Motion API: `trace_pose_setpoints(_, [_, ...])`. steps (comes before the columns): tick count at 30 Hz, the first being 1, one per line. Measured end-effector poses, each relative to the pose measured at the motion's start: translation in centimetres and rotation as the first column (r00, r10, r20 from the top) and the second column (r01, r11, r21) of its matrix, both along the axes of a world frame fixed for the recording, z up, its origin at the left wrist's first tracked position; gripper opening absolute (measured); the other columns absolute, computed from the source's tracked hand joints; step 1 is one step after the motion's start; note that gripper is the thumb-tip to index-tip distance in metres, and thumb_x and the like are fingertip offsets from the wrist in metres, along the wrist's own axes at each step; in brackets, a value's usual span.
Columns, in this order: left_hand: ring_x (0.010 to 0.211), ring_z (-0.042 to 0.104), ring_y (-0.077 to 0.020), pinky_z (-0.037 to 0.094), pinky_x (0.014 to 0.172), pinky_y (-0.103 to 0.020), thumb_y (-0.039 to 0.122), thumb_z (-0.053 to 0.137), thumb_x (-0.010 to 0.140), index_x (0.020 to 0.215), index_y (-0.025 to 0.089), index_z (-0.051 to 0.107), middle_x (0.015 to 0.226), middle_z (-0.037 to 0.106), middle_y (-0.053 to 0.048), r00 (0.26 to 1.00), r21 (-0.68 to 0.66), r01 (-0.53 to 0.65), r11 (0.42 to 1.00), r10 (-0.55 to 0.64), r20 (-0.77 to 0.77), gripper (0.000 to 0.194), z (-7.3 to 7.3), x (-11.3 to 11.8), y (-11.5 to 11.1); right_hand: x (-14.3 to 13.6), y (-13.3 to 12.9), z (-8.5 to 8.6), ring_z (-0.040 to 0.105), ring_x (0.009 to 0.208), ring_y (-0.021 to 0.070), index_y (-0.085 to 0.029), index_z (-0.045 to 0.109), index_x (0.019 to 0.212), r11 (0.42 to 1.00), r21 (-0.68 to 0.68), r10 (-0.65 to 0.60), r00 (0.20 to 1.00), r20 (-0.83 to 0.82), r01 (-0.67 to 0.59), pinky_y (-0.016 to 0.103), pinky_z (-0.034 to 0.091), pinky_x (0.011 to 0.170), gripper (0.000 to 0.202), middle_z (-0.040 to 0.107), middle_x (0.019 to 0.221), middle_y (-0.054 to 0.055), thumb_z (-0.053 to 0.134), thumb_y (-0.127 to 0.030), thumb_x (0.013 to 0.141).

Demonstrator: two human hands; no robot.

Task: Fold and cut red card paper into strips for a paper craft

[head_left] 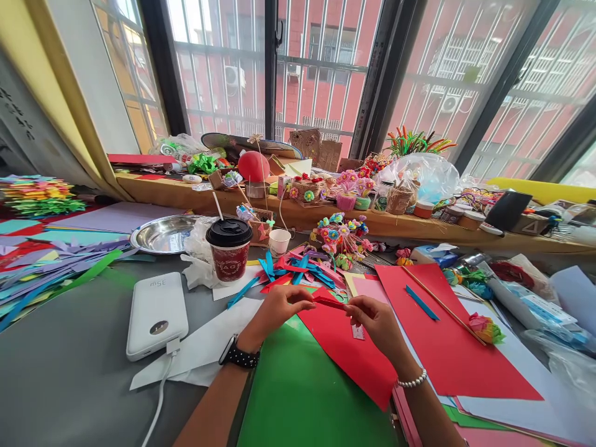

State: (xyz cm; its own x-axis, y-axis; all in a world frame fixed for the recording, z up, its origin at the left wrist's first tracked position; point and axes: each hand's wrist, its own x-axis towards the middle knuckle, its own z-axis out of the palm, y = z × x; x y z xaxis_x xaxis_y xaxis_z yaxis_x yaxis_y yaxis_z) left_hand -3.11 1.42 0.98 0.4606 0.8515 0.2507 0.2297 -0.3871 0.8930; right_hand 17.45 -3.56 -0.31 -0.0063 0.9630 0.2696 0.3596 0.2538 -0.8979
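Observation:
A small folded strip of red paper [329, 302] is stretched between my two hands, above the table. My left hand [286, 310], with a watch on its wrist, pinches the strip's left end. At the other end, the fingers of my right hand [372, 316] are closed on the strip; a beaded bracelet circles that wrist. Beneath them a sheet of red paper [354, 360] lies over a green mat [298, 391]. Just beyond my hands is a heap of blue, red and pink folded paper strips [298, 268].
Left of my arms lie a white power bank [157, 316] with a cable, a lidded coffee cup [229, 251] and a metal plate [162, 234]. To the right, a stick [442, 304] with a paper flower rests on red paper. Crafts crowd the wooden sill [307, 217].

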Motion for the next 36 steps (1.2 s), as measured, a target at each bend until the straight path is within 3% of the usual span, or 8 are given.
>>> trace_pose_setpoints(10, [0.058,0.057,-0.0120,0.041,0.054,-0.019,0.026,0.055,0.069,0.067,0.016,0.063,0.062,0.063,-0.001,0.985,0.171,0.043,0.984,-0.013,-0.174,0.013,0.1,-0.2,-0.2,0.4,-0.1,0.1,0.052,0.048,0.0112,-0.016,0.057,0.069,0.999,0.007,0.036,0.994,0.107,-0.037,0.021,0.042,0.047,0.020,0.056,0.057,0.000,0.051,-0.035,0.074])
trace_pose_setpoints(16, [0.059,0.055,-0.0107,0.041,0.055,-0.018,0.027,0.052,0.072,0.066,0.016,0.060,0.062,0.062,0.001,0.973,0.173,0.075,0.982,-0.034,-0.228,0.015,0.4,-0.4,-0.2,0.5,0.0,0.1,0.053,0.048,0.0118,-0.017,0.057,0.069,0.999,0.021,0.030,0.992,0.125,-0.032,0.021,0.043,0.047,0.021,0.056,0.057,0.001,0.051,-0.036,0.074])
trace_pose_setpoints(19, [0.067,0.056,-0.0119,0.042,0.061,-0.020,0.030,0.052,0.072,0.075,0.017,0.060,0.073,0.063,0.000,0.970,0.192,0.080,0.978,-0.032,-0.241,0.015,0.0,-0.3,-0.2,0.4,-0.2,0.2,0.053,0.049,0.0124,-0.017,0.057,0.070,0.999,0.045,0.008,0.984,0.180,-0.016,0.022,0.043,0.047,0.022,0.056,0.056,0.001,0.048,-0.036,0.076])
trace_pose_setpoints(23, [0.077,0.056,-0.0140,0.044,0.068,-0.022,0.033,0.062,0.064,0.098,0.019,0.055,0.091,0.062,-0.003,0.967,0.218,0.113,0.969,-0.057,-0.247,0.037,-0.3,0.6,-0.5,-0.4,-0.5,0.3,0.052,0.049,0.0125,-0.018,0.058,0.071,0.995,0.087,0.017,0.960,0.281,-0.043,0.023,0.043,0.047,0.020,0.056,0.058,0.001,0.046,-0.033,0.078])
trace_pose_setpoints(25, [0.073,0.057,-0.0131,0.043,0.066,-0.022,0.029,0.057,0.069,0.092,0.019,0.060,0.085,0.065,-0.003,0.963,0.237,0.127,0.963,-0.064,-0.260,0.025,-0.4,1.1,-0.8,-0.8,-0.6,0.3,0.052,0.052,0.0130,-0.018,0.059,0.072,0.992,0.110,0.022,0.952,0.307,-0.058,0.023,0.044,0.049,0.019,0.057,0.060,0.002,0.046,-0.031,0.078])
trace_pose_setpoints(30, [0.066,0.057,-0.0126,0.042,0.060,-0.020,0.023,0.055,0.071,0.075,0.018,0.065,0.073,0.067,-0.002,0.972,0.290,0.018,0.957,0.051,-0.230,0.012,-0.2,1.5,-1.0,-0.8,-0.5,0.3,0.056,0.064,0.0155,-0.018,0.059,0.079,0.991,0.134,-0.012,0.977,0.212,-0.017,0.026,0.047,0.059,0.014,0.062,0.074,0.005,0.053,-0.030,0.074])
trace_pose_setpoints(36, [0.062,0.058,-0.0122,0.043,0.056,-0.019,0.023,0.057,0.070,0.073,0.017,0.065,0.068,0.067,-0.002,0.984,0.244,-0.001,0.970,0.044,-0.170,0.011,-0.3,1.4,-0.9,-0.2,-0.3,0.1,0.055,0.054,0.0136,-0.017,0.060,0.078,0.997,0.077,0.004,0.997,0.074,-0.010,0.023,0.046,0.048,0.020,0.060,0.064,0.003,0.054,-0.035,0.073])
